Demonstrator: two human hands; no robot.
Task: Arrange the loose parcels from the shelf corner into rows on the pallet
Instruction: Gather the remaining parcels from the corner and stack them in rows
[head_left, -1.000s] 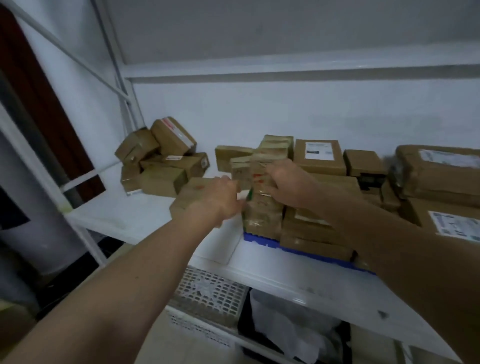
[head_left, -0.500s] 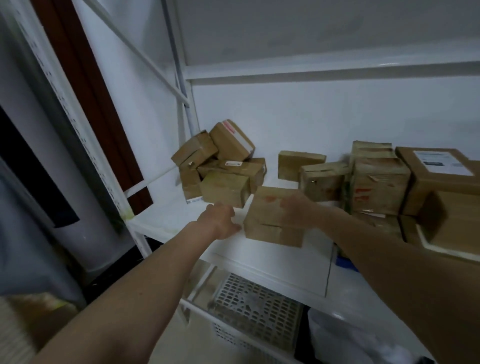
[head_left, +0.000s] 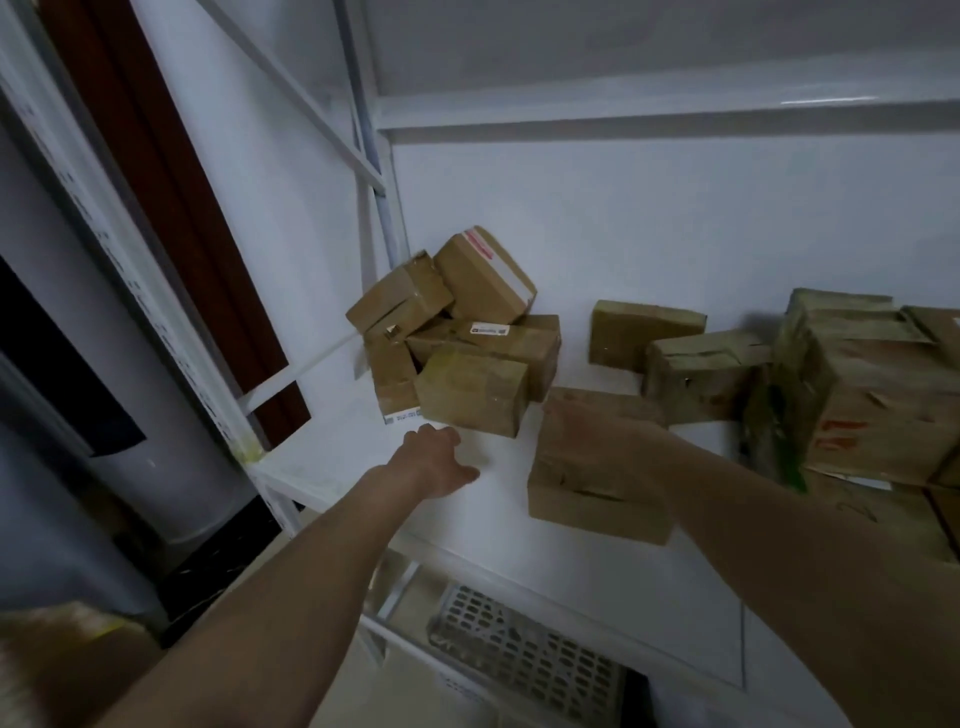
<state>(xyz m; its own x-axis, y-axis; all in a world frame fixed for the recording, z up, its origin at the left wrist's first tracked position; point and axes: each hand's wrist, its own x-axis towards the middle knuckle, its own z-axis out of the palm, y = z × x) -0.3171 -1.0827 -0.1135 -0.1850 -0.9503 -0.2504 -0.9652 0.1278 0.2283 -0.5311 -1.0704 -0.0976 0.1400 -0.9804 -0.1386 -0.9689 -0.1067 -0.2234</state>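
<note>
Here, a person's right hand (head_left: 597, 431) rests on top of a brown parcel (head_left: 597, 478) at the white shelf (head_left: 332, 467) front, its fingers too blurred to tell; the left hand (head_left: 436, 460), fingers loosely spread, reaches toward the corner pile (head_left: 457, 338).

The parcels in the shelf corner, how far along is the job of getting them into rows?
Done: several parcels already stand stacked at the right. In hand: the right hand holds one brown parcel above the shelf, while the left hand reaches, holding nothing, toward the corner pile. Left: about six loose parcels in that pile, plus two lying between it and the stack.
</note>
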